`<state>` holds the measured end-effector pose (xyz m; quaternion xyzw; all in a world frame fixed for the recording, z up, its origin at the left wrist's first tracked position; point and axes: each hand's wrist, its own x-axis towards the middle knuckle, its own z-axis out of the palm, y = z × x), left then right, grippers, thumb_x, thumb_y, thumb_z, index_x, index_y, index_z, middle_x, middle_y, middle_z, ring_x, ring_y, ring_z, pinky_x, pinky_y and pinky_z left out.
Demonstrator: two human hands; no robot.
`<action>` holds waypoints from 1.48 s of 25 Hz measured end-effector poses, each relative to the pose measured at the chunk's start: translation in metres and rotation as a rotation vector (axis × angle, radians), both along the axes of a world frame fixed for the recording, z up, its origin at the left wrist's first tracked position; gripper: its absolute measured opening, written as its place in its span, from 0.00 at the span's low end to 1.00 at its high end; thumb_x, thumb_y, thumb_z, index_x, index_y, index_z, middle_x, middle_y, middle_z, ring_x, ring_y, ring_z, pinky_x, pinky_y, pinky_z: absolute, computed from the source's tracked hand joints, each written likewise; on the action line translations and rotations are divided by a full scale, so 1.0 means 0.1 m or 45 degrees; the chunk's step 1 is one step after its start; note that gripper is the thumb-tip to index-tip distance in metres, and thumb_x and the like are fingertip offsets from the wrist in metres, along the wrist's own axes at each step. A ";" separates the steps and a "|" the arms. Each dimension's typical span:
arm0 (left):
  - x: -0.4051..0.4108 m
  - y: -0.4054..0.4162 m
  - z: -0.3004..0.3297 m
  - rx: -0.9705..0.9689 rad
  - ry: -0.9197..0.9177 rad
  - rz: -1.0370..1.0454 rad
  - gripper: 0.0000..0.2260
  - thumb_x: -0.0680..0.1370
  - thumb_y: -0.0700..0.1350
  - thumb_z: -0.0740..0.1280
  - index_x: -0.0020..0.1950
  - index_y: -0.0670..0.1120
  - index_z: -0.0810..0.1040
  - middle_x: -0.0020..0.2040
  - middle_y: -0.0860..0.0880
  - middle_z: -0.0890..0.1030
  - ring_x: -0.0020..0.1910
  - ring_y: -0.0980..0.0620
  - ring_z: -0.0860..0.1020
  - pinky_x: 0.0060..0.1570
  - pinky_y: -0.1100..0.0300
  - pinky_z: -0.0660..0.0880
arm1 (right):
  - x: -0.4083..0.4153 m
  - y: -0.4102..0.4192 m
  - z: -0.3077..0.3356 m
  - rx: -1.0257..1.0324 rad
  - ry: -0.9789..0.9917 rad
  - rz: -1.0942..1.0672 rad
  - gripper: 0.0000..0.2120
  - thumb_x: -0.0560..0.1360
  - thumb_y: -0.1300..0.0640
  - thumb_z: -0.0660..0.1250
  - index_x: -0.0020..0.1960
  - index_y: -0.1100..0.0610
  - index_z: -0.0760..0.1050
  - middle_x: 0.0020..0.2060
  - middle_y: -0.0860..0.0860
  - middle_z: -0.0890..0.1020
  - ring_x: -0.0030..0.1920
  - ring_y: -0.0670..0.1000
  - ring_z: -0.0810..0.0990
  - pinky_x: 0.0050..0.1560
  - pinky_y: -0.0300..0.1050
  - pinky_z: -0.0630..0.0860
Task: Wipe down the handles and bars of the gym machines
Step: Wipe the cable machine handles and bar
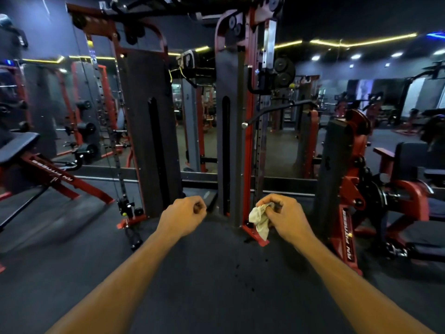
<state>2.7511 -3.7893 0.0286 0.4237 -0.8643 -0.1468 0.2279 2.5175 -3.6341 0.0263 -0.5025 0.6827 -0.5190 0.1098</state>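
Red and black steel fills the gym, and the biggest piece is the cable machine straight ahead, its two dark weight towers joined by a top frame that the upper edge of the view cuts off. Behind the cable machine a mirror wall repeats the room, so it is hard to tell real equipment from reflections there. Right of the cable machine stands a red plate-loaded machine with white lettering down its leg; its far side runs out of view. Left of the cable machine a bench with a dark pad is cut off by the left edge and blurred. A long black pull-down bar with a silver end cap hangs just right of the right tower, its far end lost in the dim reflections. A small cable handle lies on the dark rubber floor at the foot of the left tower, too dark to make out clearly. Both bare forearms reach forward over the floor in front of the cable machine, touching none of it. The left hand is curled into a loose fist with nothing visible in it. The right hand has its fingers bunched round a pale crumpled cloth, which hangs below the fist near the base of the right tower.
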 end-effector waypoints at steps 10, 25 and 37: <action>-0.82 -2.50 0.48 0.027 0.122 -0.119 0.03 0.81 0.51 0.67 0.50 0.58 0.80 0.45 0.60 0.82 0.45 0.55 0.82 0.50 0.47 0.82 | -0.86 -2.34 0.46 -0.123 0.095 -0.092 0.18 0.77 0.66 0.70 0.44 0.42 0.83 0.47 0.41 0.84 0.51 0.43 0.83 0.57 0.52 0.81; -2.72 -5.52 1.27 -0.279 0.087 -0.278 0.02 0.81 0.53 0.66 0.51 0.59 0.78 0.45 0.61 0.81 0.45 0.60 0.80 0.49 0.52 0.81 | -2.69 -5.13 1.63 -0.440 0.438 -0.258 0.08 0.76 0.62 0.73 0.51 0.50 0.83 0.47 0.41 0.84 0.50 0.38 0.80 0.48 0.26 0.72; -4.30 -7.94 1.90 -0.440 0.208 -0.494 0.06 0.82 0.54 0.65 0.58 0.60 0.74 0.47 0.63 0.78 0.47 0.59 0.79 0.47 0.56 0.79 | -3.99 -7.09 2.62 -0.245 1.097 -0.452 0.13 0.73 0.63 0.74 0.49 0.46 0.79 0.47 0.43 0.79 0.48 0.43 0.78 0.49 0.35 0.71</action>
